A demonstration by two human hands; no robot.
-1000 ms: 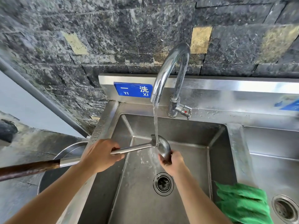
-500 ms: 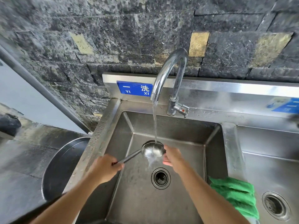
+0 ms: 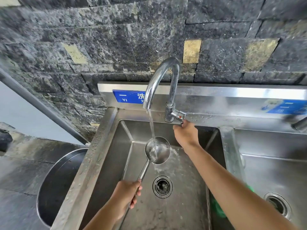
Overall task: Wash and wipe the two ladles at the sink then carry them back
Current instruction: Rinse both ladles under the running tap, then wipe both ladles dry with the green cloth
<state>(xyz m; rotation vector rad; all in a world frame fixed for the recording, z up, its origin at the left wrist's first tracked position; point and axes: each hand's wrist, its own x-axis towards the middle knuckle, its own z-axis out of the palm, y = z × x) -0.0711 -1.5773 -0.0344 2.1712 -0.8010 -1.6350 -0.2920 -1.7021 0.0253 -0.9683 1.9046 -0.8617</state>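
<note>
A steel ladle (image 3: 157, 151) hangs bowl-up over the left sink basin (image 3: 182, 205), and water from the curved tap (image 3: 159, 75) runs into its bowl. My left hand (image 3: 127, 195) grips the ladle's metal handle near the basin's front. My right hand (image 3: 186, 132) is raised to the tap's lever (image 3: 180, 116) at the spout's base, fingers touching it. I see only one ladle.
A green cloth (image 3: 217, 209) lies on the divider between the basins, mostly behind my right forearm. The right basin (image 3: 274, 163) has its own drain. A large steel bowl (image 3: 54, 180) sits on the dark counter to the left. A stone wall rises behind the sink.
My right hand left the ladle's bowl and rose to the tap lever. My left hand pulled back, so the handle now points toward me with the bowl facing up under the stream.
</note>
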